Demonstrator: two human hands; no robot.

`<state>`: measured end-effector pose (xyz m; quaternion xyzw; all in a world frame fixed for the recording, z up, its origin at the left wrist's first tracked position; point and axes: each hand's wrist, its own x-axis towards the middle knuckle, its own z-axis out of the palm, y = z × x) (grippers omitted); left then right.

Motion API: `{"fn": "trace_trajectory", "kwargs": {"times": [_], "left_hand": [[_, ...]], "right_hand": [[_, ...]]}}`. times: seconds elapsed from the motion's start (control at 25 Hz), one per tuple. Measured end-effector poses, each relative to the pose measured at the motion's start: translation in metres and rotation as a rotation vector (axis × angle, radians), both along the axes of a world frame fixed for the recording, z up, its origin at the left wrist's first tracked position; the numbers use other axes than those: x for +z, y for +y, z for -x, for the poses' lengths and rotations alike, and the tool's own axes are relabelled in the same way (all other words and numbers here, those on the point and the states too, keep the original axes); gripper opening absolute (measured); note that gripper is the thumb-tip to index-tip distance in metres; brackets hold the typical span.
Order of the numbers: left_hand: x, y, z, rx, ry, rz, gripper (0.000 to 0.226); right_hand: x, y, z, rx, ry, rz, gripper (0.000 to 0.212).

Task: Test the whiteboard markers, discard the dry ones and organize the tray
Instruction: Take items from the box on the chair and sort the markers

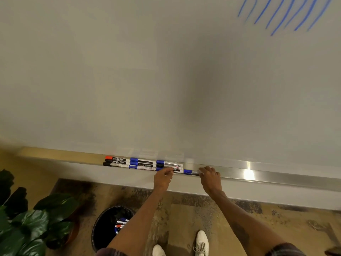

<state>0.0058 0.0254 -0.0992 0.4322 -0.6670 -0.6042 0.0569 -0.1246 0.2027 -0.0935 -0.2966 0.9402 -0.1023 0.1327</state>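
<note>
Several capped markers lie in neat rows on the metal tray under the whiteboard: red and black caps at the left, blue caps further right. My left hand pinches a marker in the front row near its right end. My right hand holds the end of a blue-capped marker that lies on the tray at the right end of that row. Blue test strokes mark the board's upper right.
A black bin on the floor below the tray holds several discarded markers. A large-leafed potted plant stands at the lower left. My white shoes are on the patterned carpet.
</note>
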Motion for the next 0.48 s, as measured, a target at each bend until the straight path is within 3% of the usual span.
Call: {"fn": "trace_trajectory", "kwargs": {"times": [0.24,0.48], "left_hand": [[0.007,0.009,-0.009,-0.081,0.019,0.001,0.024],[0.014,0.031,-0.003,-0.213,-0.016,0.121,0.022]], "right_hand": [[0.012,0.006,-0.028,-0.046,0.030,0.072,0.030],[0.028,0.038,-0.041,-0.115,0.076,0.090,0.031]]}}
